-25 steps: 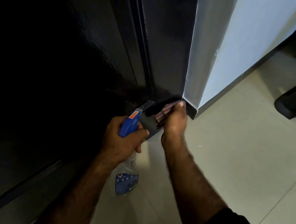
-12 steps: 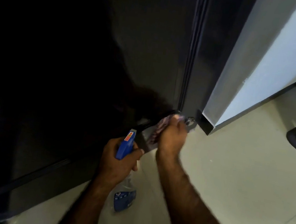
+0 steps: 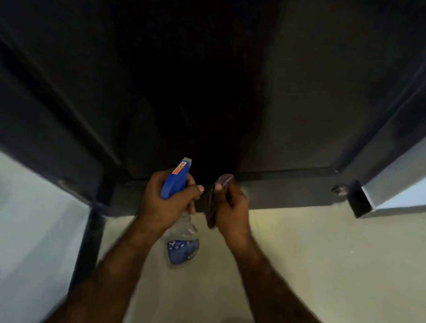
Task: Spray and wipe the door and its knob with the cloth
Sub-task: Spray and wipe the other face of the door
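Right hand: fingers curled, pinching a bunched reddish cloth held against the bottom edge of the dark door. Left hand just beside it: fingers wrapped round the neck of a spray bottle, blue head up, clear body hanging over the pale floor. Knob not visible.

pale tiled floor, white wall, dim light
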The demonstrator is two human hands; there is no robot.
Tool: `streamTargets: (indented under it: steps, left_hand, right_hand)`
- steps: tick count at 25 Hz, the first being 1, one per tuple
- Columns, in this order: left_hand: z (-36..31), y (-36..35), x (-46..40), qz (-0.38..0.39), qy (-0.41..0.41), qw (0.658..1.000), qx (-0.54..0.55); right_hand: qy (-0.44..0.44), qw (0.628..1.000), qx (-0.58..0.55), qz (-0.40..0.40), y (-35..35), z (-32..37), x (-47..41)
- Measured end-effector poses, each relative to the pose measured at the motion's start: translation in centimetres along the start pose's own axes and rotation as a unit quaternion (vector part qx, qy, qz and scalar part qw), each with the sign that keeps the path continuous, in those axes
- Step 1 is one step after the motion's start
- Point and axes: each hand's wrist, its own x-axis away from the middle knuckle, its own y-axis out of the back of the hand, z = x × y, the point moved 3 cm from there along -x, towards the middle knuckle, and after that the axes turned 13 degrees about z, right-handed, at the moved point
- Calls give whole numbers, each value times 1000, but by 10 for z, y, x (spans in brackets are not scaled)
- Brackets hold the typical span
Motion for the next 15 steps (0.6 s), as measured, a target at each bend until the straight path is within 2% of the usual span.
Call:
streamTargets:
  steps: [2, 6, 9, 12, 15]
  left_hand:
    - [-10, 23, 18, -8, -23, 1000, -7]
    - [-27, 47, 38, -64, 1, 997, 36]
    - [-53, 71, 53, -87, 13, 994, 68]
    - [-88, 94, 74, -61, -9, 995, 76]
    - [-131, 114, 87, -55, -7, 994, 98]
  right_hand:
    - [10, 993, -61, 100, -5, 9, 13]
    - [34, 988, -122, 92, -15, 71, 23]
    - [11, 981, -120, 155, -48, 133, 46]
    - [-21, 970, -103, 217, -70, 187, 72]
    - [-78, 970, -66, 220, -81, 229, 88]
